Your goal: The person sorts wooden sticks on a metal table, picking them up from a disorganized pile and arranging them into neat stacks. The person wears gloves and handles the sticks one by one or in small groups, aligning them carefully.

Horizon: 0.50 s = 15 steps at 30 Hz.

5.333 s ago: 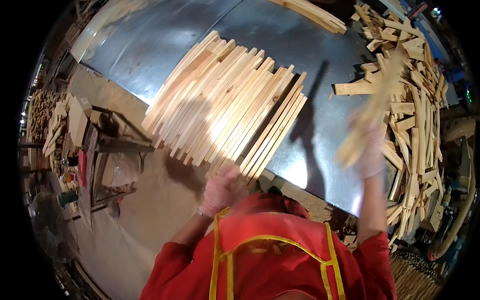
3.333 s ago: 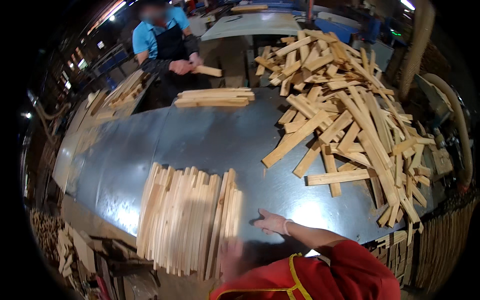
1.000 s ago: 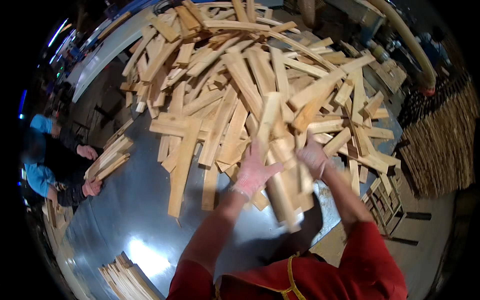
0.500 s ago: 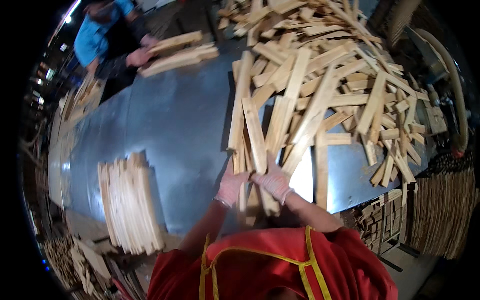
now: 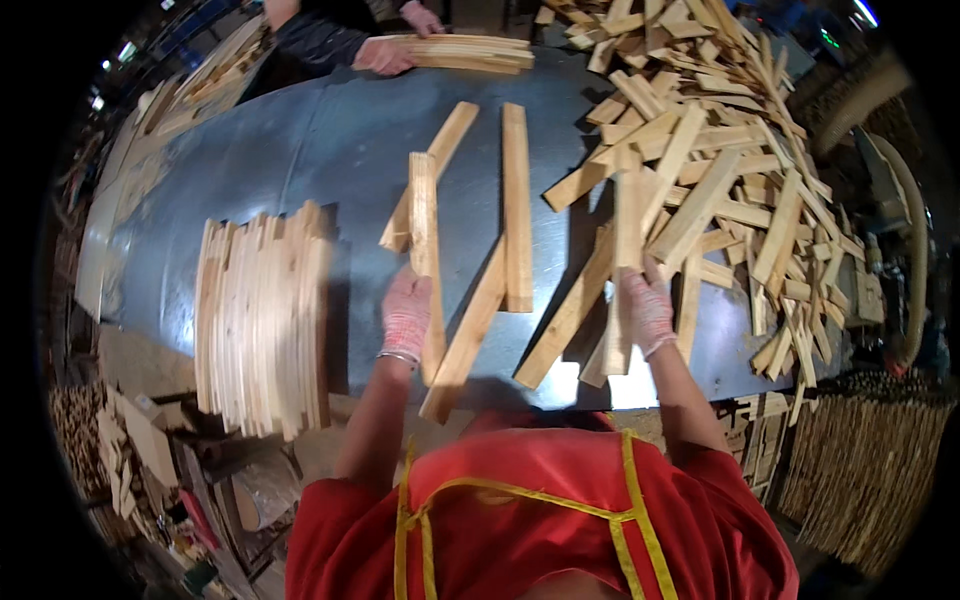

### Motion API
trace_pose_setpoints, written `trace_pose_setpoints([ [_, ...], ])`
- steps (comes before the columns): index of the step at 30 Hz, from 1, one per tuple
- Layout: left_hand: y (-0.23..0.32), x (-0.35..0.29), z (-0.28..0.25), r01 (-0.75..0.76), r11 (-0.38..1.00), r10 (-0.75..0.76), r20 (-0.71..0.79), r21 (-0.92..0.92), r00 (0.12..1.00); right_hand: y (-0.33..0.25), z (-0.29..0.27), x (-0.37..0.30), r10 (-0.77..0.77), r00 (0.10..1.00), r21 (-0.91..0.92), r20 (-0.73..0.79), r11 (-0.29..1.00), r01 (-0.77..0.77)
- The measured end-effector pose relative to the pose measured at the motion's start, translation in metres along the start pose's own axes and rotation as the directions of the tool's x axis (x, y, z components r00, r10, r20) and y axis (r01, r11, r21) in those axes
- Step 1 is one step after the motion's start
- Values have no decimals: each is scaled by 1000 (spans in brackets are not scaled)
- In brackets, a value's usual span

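Note:
My gloved left hand (image 5: 407,315) is closed on a narrow wooden slat (image 5: 423,215) that points away from me. Farther right, my gloved right hand (image 5: 650,308) grips another wooden slat (image 5: 622,325), slightly blurred by motion. Between the hands, a straight slat (image 5: 517,215) and a slanted slat (image 5: 468,335) touch on the metal tabletop (image 5: 340,150). Another slanted slat (image 5: 565,325) lies just left of my right hand. Beyond the left-hand slat, a further slat (image 5: 455,140) rests at an angle, partly covered.
A row of slats packed side by side (image 5: 262,320) sits at the table's left. A loose heap of wood pieces (image 5: 720,180) covers the right side. Across the table, a co-worker's gloved hand (image 5: 385,56) is on a slat bundle (image 5: 480,52). Stacked wood (image 5: 865,470) stands lower right.
My hands have moved apart from close together, each with a slat. Several slats now lie spread out left of the heap. The co-worker's bundle is squared up, and my view has shifted.

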State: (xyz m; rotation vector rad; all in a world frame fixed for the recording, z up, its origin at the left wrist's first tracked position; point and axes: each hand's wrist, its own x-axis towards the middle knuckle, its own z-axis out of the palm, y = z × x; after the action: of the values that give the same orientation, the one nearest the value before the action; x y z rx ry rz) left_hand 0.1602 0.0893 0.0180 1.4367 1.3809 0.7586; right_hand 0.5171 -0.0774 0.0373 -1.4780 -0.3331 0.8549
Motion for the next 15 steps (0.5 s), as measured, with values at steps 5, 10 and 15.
trace_pose_setpoints([
  [5,130,-1,22,-62,949,37,86,308,996,38,16,-3,219,973,179,75,957,-229],
  [10,88,7,126,165,958,-57,409,-235,911,12,67,-34,259,863,474,434,749,-463],
  [15,61,35,156,-345,595,371,132,726,919,18,50,-15,282,819,217,500,875,-434],
])
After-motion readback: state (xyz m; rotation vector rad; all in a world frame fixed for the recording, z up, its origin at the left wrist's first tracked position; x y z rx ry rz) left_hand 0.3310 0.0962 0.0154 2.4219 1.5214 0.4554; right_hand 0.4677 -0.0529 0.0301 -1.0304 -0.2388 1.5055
